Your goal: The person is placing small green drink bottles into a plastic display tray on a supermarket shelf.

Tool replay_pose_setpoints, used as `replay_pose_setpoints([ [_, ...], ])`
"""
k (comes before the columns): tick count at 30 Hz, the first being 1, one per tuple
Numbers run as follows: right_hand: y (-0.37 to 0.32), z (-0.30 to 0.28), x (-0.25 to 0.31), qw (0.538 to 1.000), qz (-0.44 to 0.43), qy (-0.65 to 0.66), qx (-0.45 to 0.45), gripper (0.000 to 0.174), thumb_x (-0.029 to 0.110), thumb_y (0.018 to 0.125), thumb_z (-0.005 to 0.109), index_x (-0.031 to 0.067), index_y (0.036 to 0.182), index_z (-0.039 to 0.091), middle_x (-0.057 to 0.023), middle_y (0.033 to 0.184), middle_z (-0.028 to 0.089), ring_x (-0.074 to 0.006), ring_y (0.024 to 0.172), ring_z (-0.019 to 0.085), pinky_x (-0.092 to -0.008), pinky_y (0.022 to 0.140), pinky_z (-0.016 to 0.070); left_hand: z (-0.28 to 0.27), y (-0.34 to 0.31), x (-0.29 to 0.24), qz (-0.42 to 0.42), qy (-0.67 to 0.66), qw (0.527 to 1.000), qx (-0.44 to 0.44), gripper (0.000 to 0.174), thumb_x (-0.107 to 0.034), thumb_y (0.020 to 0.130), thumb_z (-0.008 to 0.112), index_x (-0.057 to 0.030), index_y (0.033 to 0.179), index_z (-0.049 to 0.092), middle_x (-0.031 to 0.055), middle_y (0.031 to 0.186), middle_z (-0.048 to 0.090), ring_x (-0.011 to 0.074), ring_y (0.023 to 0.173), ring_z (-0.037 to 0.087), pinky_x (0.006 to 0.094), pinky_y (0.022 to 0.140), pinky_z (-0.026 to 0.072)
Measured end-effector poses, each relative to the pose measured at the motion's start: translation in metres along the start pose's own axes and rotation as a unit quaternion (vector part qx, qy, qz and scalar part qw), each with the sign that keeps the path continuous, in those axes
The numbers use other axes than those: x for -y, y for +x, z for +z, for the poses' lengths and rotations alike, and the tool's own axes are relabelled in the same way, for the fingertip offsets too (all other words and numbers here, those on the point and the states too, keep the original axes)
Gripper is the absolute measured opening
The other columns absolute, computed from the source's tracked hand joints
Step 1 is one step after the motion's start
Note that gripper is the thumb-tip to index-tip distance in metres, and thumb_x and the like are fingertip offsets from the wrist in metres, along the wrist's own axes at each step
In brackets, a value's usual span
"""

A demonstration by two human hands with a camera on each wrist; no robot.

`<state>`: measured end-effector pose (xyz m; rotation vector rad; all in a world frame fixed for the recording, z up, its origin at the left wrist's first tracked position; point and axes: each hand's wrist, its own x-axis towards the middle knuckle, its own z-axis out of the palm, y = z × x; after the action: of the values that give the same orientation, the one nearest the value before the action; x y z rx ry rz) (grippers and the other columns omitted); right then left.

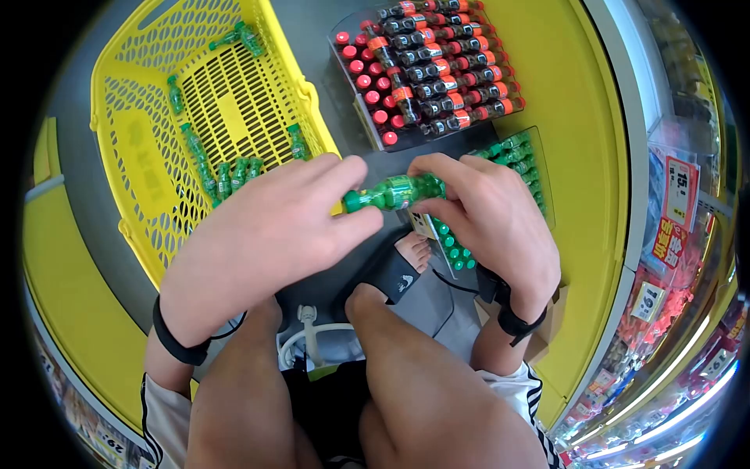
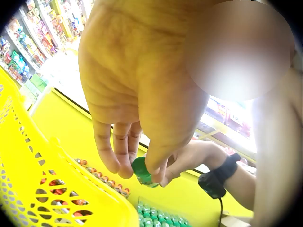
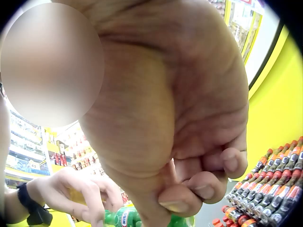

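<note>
A small green plastic bottle [image 1: 397, 192] lies sideways in the air between my two hands, cap end toward the left. My right hand [image 1: 496, 207] pinches its base end between thumb and fingers. At the cap end, my left hand [image 1: 273, 211] holds the bottle with its thumb and fingers. The left wrist view shows the green cap [image 2: 140, 167] between those fingertips. In the right wrist view the bottle's label [image 3: 126, 217] shows beside the right thumb, and curled fingers hide the base.
A yellow basket [image 1: 125, 156] with several green bottles [image 1: 199, 156] stands at left. Beyond my hands, a clear bin holds dark bottles with red caps [image 1: 445, 66]. Another bin of green bottles [image 1: 516, 152] sits behind my right hand. Store shelves [image 1: 664, 258] line the right side.
</note>
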<state>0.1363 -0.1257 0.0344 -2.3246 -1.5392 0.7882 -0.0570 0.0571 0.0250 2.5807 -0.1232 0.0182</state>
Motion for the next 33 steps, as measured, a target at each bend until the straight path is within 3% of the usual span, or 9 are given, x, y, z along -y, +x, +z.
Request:
replay_pose_setpoints([
  [6, -0.029, -0.004, -0.035, 0.999, 0.043, 0.001, -0.026, 0.031, 0.009, 0.090, 0.082, 0.0100, 0.119, 0.071, -0.0176, 0.083, 0.068, -0.0417, 0.084, 0.071, -0.0523, 0.075, 0.0557, 0.026, 0.046, -0.021, 0.096, 0.065, 0.993, -0.019, 0.013, -0.008, 0.086, 0.073, -0.0059, 0.097, 0.067, 0.0083, 0.101, 0.055, 0.0243, 0.098, 0.064, 0.0369, 0.080, 0.0562],
  [13, -0.052, -0.003, -0.074, 0.993, 0.103, -0.025, -0.057, 0.036, 0.003, 0.088, 0.077, 0.0129, 0.122, 0.070, -0.0184, 0.081, 0.067, -0.0416, 0.084, 0.070, -0.0536, 0.074, 0.0545, 0.064, 0.089, -0.047, 0.136, 0.119, 0.984, -0.006, 0.010, -0.014, 0.085, 0.070, -0.0075, 0.093, 0.069, 0.0071, 0.102, 0.060, 0.0219, 0.104, 0.065, 0.0328, 0.086, 0.0554],
  [15, -0.054, -0.002, -0.085, 0.991, 0.116, -0.029, -0.055, 0.036, 0.003, 0.088, 0.076, 0.0133, 0.122, 0.070, -0.0190, 0.081, 0.067, -0.0418, 0.084, 0.071, -0.0538, 0.073, 0.0542, 0.081, 0.099, -0.051, 0.140, 0.109, 0.984, -0.017, 0.021, -0.028, 0.088, 0.077, -0.0080, 0.093, 0.071, 0.0071, 0.103, 0.061, 0.0217, 0.105, 0.065, 0.0332, 0.087, 0.0560],
  [17, -0.057, 0.000, -0.094, 0.989, 0.133, -0.031, -0.049, 0.037, 0.002, 0.088, 0.075, 0.0137, 0.123, 0.069, -0.0196, 0.081, 0.068, -0.0419, 0.084, 0.071, -0.0540, 0.073, 0.0539, 0.092, 0.106, -0.055, 0.139, 0.121, 0.983, -0.005, 0.030, -0.033, 0.086, 0.081, -0.0063, 0.096, 0.071, 0.0079, 0.105, 0.061, 0.0222, 0.106, 0.064, 0.0340, 0.086, 0.0566],
  [21, -0.064, 0.008, -0.114, 0.985, 0.165, -0.019, -0.056, 0.036, 0.002, 0.090, 0.074, 0.0142, 0.123, 0.069, -0.0208, 0.082, 0.068, -0.0428, 0.086, 0.072, -0.0552, 0.073, 0.0544, 0.112, 0.122, -0.058, 0.139, 0.083, 0.987, 0.019, 0.034, -0.029, 0.080, 0.085, -0.0041, 0.099, 0.072, 0.0090, 0.107, 0.061, 0.0232, 0.107, 0.064, 0.0353, 0.086, 0.0578],
  [24, -0.068, 0.014, -0.132, 0.982, 0.175, -0.026, -0.070, 0.035, 0.002, 0.091, 0.073, 0.0149, 0.124, 0.069, -0.0210, 0.083, 0.069, -0.0432, 0.087, 0.072, -0.0557, 0.074, 0.0551, 0.134, 0.136, -0.059, 0.140, 0.058, 0.988, 0.013, 0.043, -0.021, 0.065, 0.090, -0.0024, 0.099, 0.072, 0.0104, 0.108, 0.060, 0.0257, 0.106, 0.066, 0.0378, 0.088, 0.0604],
  [28, -0.075, 0.023, -0.159, 0.978, 0.183, -0.026, -0.098, 0.034, 0.003, 0.093, 0.073, 0.0163, 0.124, 0.069, -0.0203, 0.086, 0.070, -0.0433, 0.088, 0.072, -0.0559, 0.075, 0.0558, 0.158, 0.155, -0.059, 0.141, 0.045, 0.989, 0.023, 0.036, -0.016, 0.069, 0.086, -0.0032, 0.099, 0.072, 0.0101, 0.107, 0.059, 0.0251, 0.105, 0.066, 0.0368, 0.087, 0.0613],
  [31, -0.079, 0.030, -0.179, 0.970, 0.205, -0.045, -0.121, 0.034, 0.006, 0.093, 0.075, 0.0177, 0.125, 0.070, -0.0189, 0.086, 0.070, -0.0423, 0.087, 0.073, -0.0554, 0.074, 0.0557, 0.184, 0.168, -0.056, 0.142, 0.062, 0.987, -0.045, 0.034, -0.010, 0.067, 0.086, -0.0041, 0.097, 0.072, 0.0096, 0.107, 0.064, 0.0228, 0.106, 0.068, 0.0324, 0.081, 0.0624],
  [33, -0.080, 0.035, -0.192, 0.967, 0.212, -0.055, -0.133, 0.034, 0.007, 0.093, 0.076, 0.0183, 0.125, 0.070, -0.0181, 0.086, 0.070, -0.0416, 0.087, 0.072, -0.0550, 0.074, 0.0555, 0.197, 0.177, -0.053, 0.123, 0.071, 0.987, -0.076, 0.019, -0.011, 0.080, 0.075, -0.0059, 0.098, 0.072, 0.0103, 0.106, 0.057, 0.0232, 0.103, 0.067, 0.0334, 0.080, 0.0638],
])
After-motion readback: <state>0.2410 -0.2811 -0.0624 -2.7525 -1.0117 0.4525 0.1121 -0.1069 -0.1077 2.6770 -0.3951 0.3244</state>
